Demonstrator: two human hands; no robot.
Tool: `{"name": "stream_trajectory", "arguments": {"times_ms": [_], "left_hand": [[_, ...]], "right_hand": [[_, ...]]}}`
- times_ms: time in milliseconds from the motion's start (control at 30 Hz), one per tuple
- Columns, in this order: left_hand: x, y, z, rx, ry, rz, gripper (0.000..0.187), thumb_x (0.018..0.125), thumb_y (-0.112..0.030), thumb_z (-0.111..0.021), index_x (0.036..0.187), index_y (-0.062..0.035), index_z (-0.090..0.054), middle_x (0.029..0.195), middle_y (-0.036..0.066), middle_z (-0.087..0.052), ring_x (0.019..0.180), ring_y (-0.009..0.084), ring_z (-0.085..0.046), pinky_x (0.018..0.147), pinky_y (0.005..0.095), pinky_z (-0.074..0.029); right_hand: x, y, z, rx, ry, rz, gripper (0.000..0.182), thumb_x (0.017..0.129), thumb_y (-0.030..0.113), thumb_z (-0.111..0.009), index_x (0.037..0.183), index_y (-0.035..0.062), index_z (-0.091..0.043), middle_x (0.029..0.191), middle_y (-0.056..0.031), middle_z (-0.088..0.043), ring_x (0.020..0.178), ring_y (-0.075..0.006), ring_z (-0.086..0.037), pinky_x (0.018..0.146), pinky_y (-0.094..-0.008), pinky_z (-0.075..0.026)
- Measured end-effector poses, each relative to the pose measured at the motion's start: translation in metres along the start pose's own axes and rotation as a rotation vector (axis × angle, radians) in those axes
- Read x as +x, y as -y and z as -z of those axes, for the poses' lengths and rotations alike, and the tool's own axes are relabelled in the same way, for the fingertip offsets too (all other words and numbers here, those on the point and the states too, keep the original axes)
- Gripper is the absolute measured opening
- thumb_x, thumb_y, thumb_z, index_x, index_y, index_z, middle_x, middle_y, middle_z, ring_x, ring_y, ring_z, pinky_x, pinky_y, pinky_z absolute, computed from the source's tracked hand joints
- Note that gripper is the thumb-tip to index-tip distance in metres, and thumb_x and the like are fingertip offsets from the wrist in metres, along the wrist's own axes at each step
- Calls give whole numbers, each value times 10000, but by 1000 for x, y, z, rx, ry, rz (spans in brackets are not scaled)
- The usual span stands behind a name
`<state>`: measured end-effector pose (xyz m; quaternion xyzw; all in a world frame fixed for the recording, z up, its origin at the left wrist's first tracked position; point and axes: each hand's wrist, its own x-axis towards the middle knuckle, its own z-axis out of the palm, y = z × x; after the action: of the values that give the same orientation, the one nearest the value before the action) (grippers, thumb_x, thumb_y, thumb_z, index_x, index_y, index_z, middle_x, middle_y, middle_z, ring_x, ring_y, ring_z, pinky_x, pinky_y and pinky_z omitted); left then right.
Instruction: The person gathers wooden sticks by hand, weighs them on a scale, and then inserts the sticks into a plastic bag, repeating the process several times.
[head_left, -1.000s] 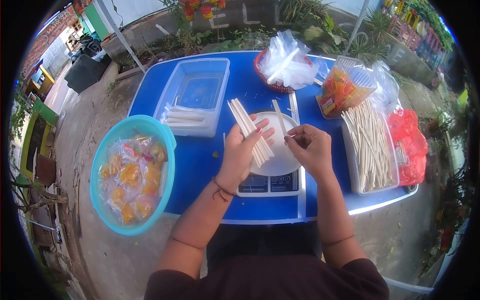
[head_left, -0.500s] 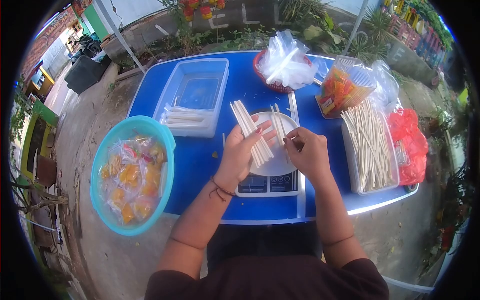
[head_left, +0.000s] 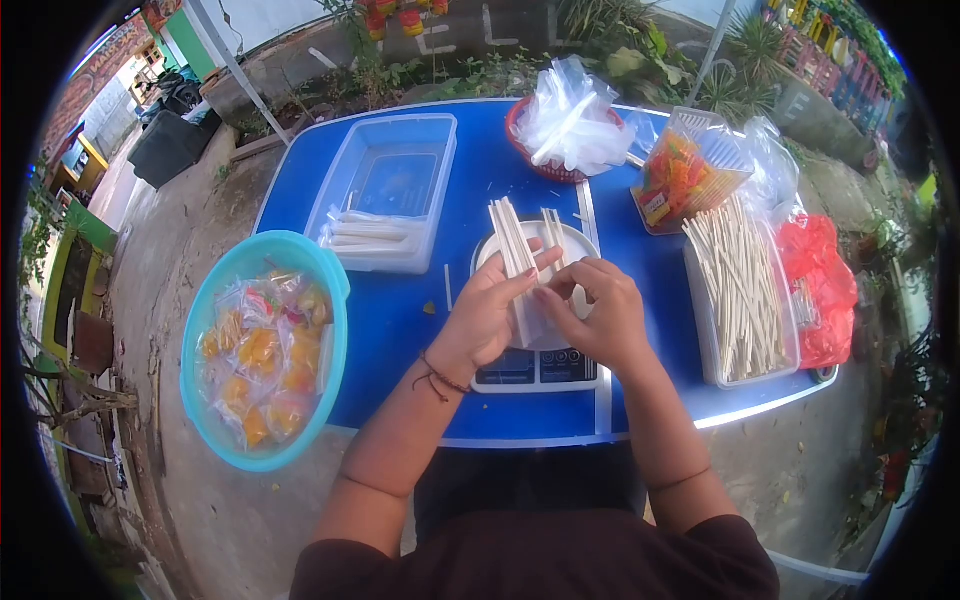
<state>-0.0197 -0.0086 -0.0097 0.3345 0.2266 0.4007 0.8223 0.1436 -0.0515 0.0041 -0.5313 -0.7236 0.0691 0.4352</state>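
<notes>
While cradling a tight bundle of slender, straight, pale sticks [head_left: 512, 235] in the left hand [head_left: 490, 312], now setting the right hand [head_left: 605, 310] close in beside it. Half a second ago, keeping the two hands a little apart, with a few loose pale sticks [head_left: 552, 232] pinched in the right; now bringing those few close beside the bundle, near the left fingertips. In effect, judging from this, handling both groups side by side rather than separately.

Holding the left palm turned up and tilted, fingers extended behind and thumb pressed across the front: clearly grasping the bundle. Turning the right hand inward, knuckles up, with thumb and curled fingers drawn together near the bundle's side; cannot tell whether gripping the few sticks or only touching them. Stretching both forearms forward, converging over a round white pan [head_left: 577, 246] on a white kitchen scale [head_left: 541, 370] with dark panels. To the right, on a bright blue table [head_left: 400, 330], a clear rectangular plastic tub [head_left: 790, 340] heaped with more sticks. Off to the left, a round turquoise plastic basin [head_left: 340, 285] of bagged orange items.
</notes>
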Motion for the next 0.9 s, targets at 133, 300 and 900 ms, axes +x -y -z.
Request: {"name": "stream_trajectory", "arguments": {"times_ms": [133,300,900], "left_hand": [[-1,-1,-2,16,32,8,430,1025,-19,-358,1443,14,-266,1458,192,-456,1258,267,-544,1044,357,-499],[-2,1,-5,63,35,-18,424,1024,-33,-391,1434,15,-294,1437,189,-483,1255,246,-547,1034,353,-497],[-1,3,-1,131,-6,-76,383,1005,-90,-524,1362,-4,-415,1341,170,-579,1233,199,-566,1022,325,-489]], "right_hand": [[-1,2,-2,113,33,-121,142,768,145,-768,776,22,-699,681,-81,-667,567,-179,-593,533,-300,-443],[0,1,3,313,140,-397,154,795,109,-773,812,-26,-702,674,-40,-675,555,-30,-536,493,-227,-384],[0,-2,-1,375,121,-396,149,815,103,-731,816,-41,-692,642,-34,-653,531,-22,-436,482,-231,-355]]}}
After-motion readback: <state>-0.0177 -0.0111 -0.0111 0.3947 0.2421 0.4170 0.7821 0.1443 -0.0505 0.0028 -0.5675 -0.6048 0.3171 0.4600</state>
